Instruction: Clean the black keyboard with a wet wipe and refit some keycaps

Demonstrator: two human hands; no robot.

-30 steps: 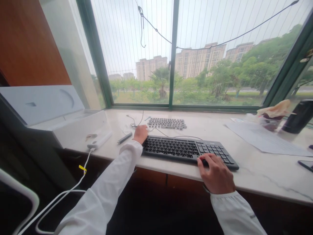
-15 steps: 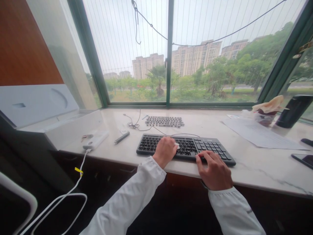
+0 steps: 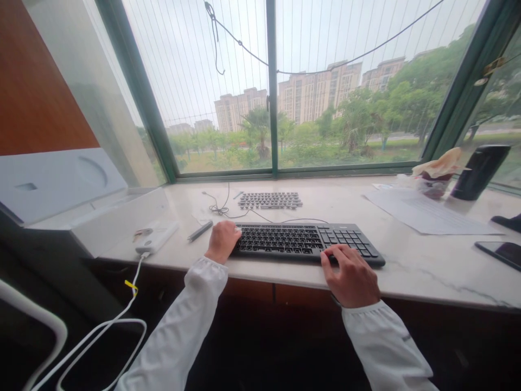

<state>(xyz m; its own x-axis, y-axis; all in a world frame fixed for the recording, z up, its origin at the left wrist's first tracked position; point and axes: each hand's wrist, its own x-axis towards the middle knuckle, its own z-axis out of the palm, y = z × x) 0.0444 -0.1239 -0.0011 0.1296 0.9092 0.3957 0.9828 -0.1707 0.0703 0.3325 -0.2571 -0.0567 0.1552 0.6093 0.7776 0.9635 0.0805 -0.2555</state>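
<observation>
A black keyboard (image 3: 280, 239) lies on the pale counter, its main block stripped of keycaps and showing bare switch housings, while the number pad keeps its caps. At its left end my left hand (image 3: 222, 241) is closed on a small piece of white tissue (image 3: 237, 230), mostly hidden by the fingers. My right hand (image 3: 350, 278) holds the keyboard's front edge by the number pad, thumb in front and bent fingers on top. Behind the keyboard, loose keycaps (image 3: 269, 200) are laid out in rows.
To the left are a dark pen-like tool (image 3: 200, 232), a white power strip (image 3: 157, 237) and an open white box (image 3: 118, 220). Paper sheets (image 3: 423, 212), a black cup (image 3: 480, 172) and a phone (image 3: 500, 254) lie to the right. A thin cable (image 3: 220, 209) runs behind the keyboard.
My left hand has moved left with the tissue, from the middle of the keyboard to its left end. The right hand stays at the front edge. The view has shifted slightly.
</observation>
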